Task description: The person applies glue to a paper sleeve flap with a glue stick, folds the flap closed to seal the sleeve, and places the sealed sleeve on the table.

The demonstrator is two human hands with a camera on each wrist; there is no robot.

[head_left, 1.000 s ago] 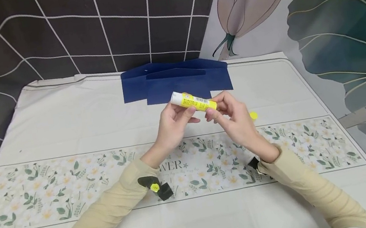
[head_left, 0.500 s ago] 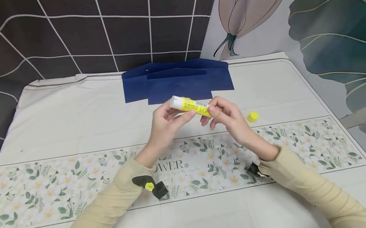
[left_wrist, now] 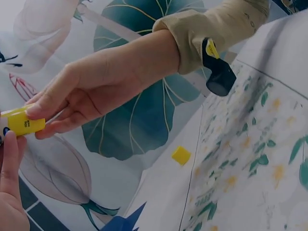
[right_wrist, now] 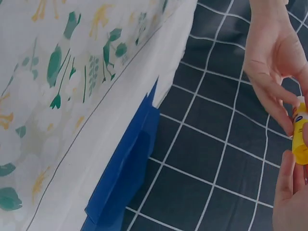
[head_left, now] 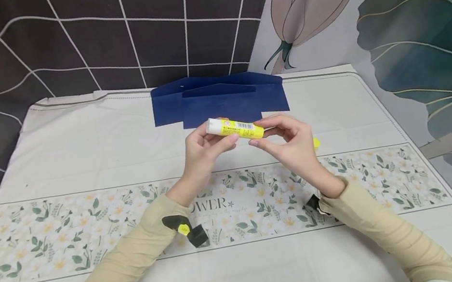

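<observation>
A yellow and white glue stick [head_left: 236, 128] is held between both hands above the table, lying nearly level. My left hand [head_left: 199, 157] grips its white end and middle, thumb along the near side. At the yellow end, my right hand [head_left: 292, 143] pinches it between thumb and fingers. The left wrist view shows the right fingers on the yellow end of the glue stick [left_wrist: 29, 124]. In the right wrist view the glue stick [right_wrist: 301, 137] is partly cut off at the edge. A yellow cap [left_wrist: 181, 155] rests on the table, mostly hidden behind the right hand in the head view.
Dark blue envelopes [head_left: 221, 106] lie overlapping at the table's back edge, just beyond the hands. A white tablecloth [head_left: 91, 146] with a floral band [head_left: 68, 232] covers the table. Behind it hangs a dark grid-patterned cloth [head_left: 106, 42].
The glue stick has shifted slightly left. My right fingers and thumb have moved on its yellow end, regripping at the tip, and the right hand now covers more of the cap.
</observation>
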